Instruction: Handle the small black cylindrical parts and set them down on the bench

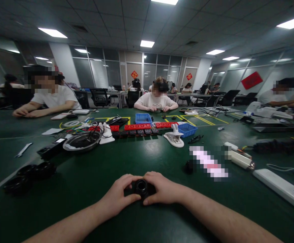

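- Your left hand (118, 195) and right hand (162, 190) meet at the near edge of the dark green bench (147, 158), both closed around a small black round plastic part with a hollow centre (141, 187).
- The part sits between your fingertips, low over the bench or resting on it; the view does not settle which. Its open bore faces up toward you.
- From the way both hands pinch it, you seem to be in the middle of a fitting or twisting step on this one part, not picking up or setting down.
- The next move, as far as one can judge, calls for a steady hold with one hand while the other turns or presses, keeping thumbs off the bore.
- A cluster of similar black ring-shaped parts (29, 173) lies well apart to your left on the bench.
- Farther out sit a round dark shallow dish with cables (82, 141), a white plastic clamp stand (174, 136), a row of red and black socket strips (137, 129) and a blue plastic tray (143, 118).
- A person in a white shirt (156, 100) works across the bench, hands kept to that side.
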